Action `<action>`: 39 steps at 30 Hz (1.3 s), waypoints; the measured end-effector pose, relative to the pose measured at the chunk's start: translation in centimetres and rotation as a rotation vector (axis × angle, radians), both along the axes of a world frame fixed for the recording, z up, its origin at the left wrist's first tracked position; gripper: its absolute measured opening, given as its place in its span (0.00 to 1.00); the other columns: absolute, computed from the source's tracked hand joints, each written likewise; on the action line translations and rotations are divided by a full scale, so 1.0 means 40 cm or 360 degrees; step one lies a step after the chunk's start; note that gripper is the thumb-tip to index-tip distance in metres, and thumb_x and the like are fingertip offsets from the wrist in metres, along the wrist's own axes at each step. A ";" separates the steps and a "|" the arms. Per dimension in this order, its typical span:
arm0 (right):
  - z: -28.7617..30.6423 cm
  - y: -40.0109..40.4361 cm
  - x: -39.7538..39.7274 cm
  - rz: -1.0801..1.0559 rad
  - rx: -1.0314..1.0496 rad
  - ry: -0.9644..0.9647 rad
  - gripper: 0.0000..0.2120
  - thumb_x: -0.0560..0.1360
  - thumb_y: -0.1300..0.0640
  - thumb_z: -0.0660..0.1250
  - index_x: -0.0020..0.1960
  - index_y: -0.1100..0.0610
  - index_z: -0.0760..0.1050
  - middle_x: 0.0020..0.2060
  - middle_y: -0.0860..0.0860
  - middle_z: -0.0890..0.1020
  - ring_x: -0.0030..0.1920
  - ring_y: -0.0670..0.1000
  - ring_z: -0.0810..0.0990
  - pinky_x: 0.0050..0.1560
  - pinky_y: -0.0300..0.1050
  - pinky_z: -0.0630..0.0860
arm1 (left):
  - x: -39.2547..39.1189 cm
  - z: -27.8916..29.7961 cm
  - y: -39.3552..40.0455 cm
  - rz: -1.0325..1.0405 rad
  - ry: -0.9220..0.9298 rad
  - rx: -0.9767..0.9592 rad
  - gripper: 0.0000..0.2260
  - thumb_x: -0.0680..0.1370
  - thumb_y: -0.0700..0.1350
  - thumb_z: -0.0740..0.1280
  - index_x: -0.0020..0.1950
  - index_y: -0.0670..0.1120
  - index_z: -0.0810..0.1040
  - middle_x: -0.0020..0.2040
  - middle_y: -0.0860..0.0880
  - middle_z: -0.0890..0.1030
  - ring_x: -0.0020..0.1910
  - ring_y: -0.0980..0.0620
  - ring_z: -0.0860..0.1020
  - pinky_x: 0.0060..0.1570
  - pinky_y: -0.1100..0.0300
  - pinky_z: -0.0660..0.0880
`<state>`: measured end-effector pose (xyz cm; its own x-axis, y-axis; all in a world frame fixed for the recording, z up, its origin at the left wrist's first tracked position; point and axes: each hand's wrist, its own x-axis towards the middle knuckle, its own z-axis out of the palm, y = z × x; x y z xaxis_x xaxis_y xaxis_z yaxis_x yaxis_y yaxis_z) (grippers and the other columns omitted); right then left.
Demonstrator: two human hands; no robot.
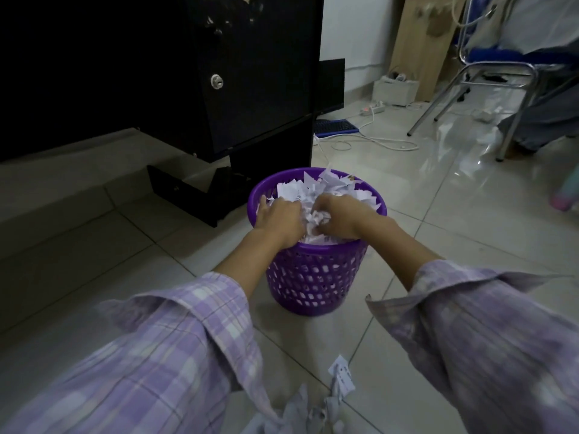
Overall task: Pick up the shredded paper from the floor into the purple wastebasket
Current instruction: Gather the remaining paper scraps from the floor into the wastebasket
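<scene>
Shredded paper mostly sits inside the purple wastebasket, heaped above the rim, white scraps poking up at the far side. Both hands down in the basket mouth on top of the heap. Left hand at the near-left of the rim, fingers curled down into the paper; right hand just beside it at near-right, fingers bunched round a crumpled wad. Both look closed on paper, though fingertips are buried and hard to read. Judgement: this is a pressing or stuffing step, packing the load down. More scraps lie on the tiled floor on the near side of the basket, between the two checked sleeves, so the job is not finished. Handling, as judged: very light, soft, springy, no stiffness; loose bits will shed from any grip and drift. Best gathered by scooping a pile between both palms from its outer edges, squeezing it into a clump before lifting. Basket is light mesh plastic and could tip or slide if pushed off-centre. Behind the basket stands a black cabinet; far right of it, a metal chair and cables
</scene>
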<state>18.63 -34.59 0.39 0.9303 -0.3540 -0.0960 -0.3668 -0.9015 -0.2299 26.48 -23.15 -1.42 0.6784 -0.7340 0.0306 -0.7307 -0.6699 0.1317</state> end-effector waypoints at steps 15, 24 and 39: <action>0.126 0.032 -0.024 -0.0132 -0.0041 -0.0049 0.31 0.75 0.36 0.58 0.75 0.41 0.58 0.78 0.51 0.50 0.77 0.63 0.46 0.71 0.71 0.39 | -0.005 0.125 0.079 0.0093 0.0223 -0.0300 0.28 0.81 0.55 0.54 0.79 0.52 0.49 0.79 0.47 0.49 0.77 0.39 0.46 0.73 0.40 0.39; 0.166 0.084 -0.139 -0.0117 0.0056 -0.0702 0.12 0.74 0.58 0.63 0.54 0.54 0.81 0.56 0.55 0.80 0.54 0.56 0.79 0.54 0.48 0.76 | -0.104 0.144 0.195 0.0056 -0.0040 -0.0789 0.12 0.79 0.44 0.60 0.58 0.43 0.77 0.58 0.46 0.77 0.56 0.46 0.76 0.50 0.54 0.73; -0.241 0.248 -0.405 -0.0348 0.0659 -0.0026 0.10 0.75 0.60 0.66 0.55 0.58 0.81 0.56 0.54 0.81 0.58 0.53 0.78 0.56 0.41 0.71 | -0.372 -0.247 0.436 0.0318 0.0561 -0.0451 0.14 0.79 0.43 0.62 0.63 0.42 0.75 0.62 0.44 0.77 0.58 0.46 0.77 0.55 0.57 0.73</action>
